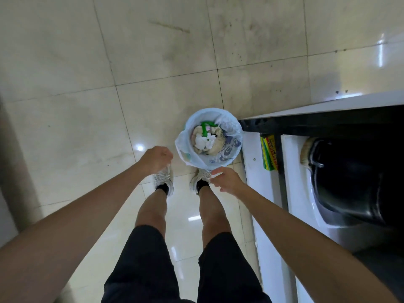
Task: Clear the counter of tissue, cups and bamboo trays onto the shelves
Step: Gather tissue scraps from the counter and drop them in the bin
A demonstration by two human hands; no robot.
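I look straight down at a small waste bin lined with a pale printed plastic bag, standing on the floor just beyond my feet. Crumpled white tissue lies on top of brownish paper and a green item inside it. My left hand hovers to the lower left of the bin, fingers curled shut with nothing visible in them. My right hand hangs just below the bin's near rim, fingers spread and holding nothing. No cups or bamboo trays are in view.
A dark counter edge and a white cabinet run along the right. Its shelves hold a yellow and green packet and a large black pot. Glossy beige floor tiles spread ahead and to the left.
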